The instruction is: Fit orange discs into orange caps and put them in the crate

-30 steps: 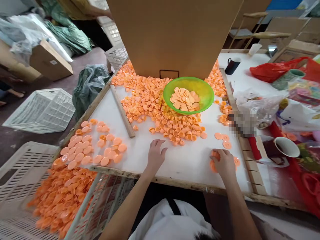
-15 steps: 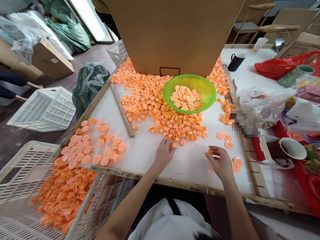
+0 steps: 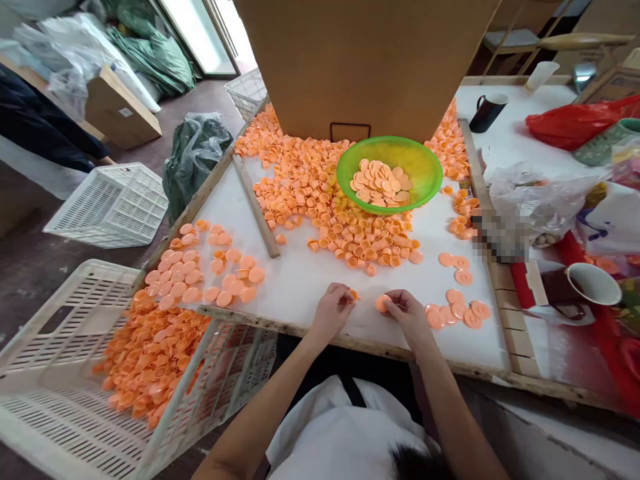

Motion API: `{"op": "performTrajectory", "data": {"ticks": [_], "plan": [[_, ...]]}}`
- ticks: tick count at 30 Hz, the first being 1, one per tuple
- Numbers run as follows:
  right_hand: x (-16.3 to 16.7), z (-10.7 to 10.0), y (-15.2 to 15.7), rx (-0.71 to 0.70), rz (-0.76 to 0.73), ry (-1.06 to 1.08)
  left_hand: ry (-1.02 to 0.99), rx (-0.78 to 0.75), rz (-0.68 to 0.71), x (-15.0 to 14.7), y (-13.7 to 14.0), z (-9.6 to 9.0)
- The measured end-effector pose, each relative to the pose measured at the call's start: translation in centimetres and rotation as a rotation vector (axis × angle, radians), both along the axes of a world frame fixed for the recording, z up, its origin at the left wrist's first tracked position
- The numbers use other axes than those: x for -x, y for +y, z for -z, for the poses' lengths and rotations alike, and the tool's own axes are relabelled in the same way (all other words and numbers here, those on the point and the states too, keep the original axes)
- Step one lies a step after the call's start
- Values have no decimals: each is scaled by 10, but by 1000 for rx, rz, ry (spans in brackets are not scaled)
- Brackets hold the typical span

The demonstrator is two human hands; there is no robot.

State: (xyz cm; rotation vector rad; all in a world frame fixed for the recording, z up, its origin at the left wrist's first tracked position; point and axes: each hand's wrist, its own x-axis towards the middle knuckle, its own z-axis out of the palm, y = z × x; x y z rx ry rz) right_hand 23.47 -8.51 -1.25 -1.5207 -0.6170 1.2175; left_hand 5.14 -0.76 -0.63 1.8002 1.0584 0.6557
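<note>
Head view: left hand [image 3: 332,311] now pinching cap [image 3: 353,294]; right hand [image 3: 407,311] pinching disc [image 3: 383,303].

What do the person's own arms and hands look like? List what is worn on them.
Both arms are bare from the hands up as far as the picture shows: no sleeves reach the forearms. The left hand and right hand wear no gloves, and no rings, watch or bracelets show. Near the bottom edge, a white top with a dark strap covers the body.
</note>
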Motion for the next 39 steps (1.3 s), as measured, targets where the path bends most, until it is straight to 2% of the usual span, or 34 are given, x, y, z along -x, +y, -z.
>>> {"op": "performTrajectory", "data": {"ticks": [4, 9, 11, 14, 16, 18, 23, 27, 31, 34, 39], "plan": [[-4, 4, -5, 20, 8, -68, 153, -198, 131, 2, -6, -5], [-2, 7, -4, 17, 1, -77, 199, -209, 152, 3, -8, -5], [-1, 8, -3, 17, -2, -81, 194, -111, 116, 3, -7, -7], [-1, 8, 0, 11, 1, -75, 152, 178, 81, 2, -5, -11], [0, 8, 2, 17, -5, -66, 142, 317, 95, 0, -2, -14], [2, 7, 4, 30, -23, -58, 192, 342, 112, -2, 2, -16], [6, 5, 8, 49, -45, -47, 337, 267, 79, -4, 11, -15], [6, 3, 9, 76, -49, -32, 334, 268, 17, 2, 12, -14], [16, -4, 12, 85, -100, -48, 161, 456, -32, 5, 7, -14], [29, -7, 17, 113, -160, -118, 23, 618, -18, 0, 3, -12], [35, -5, 23, 153, -216, -196, -57, 733, -41, -5, 4, -3]]}}
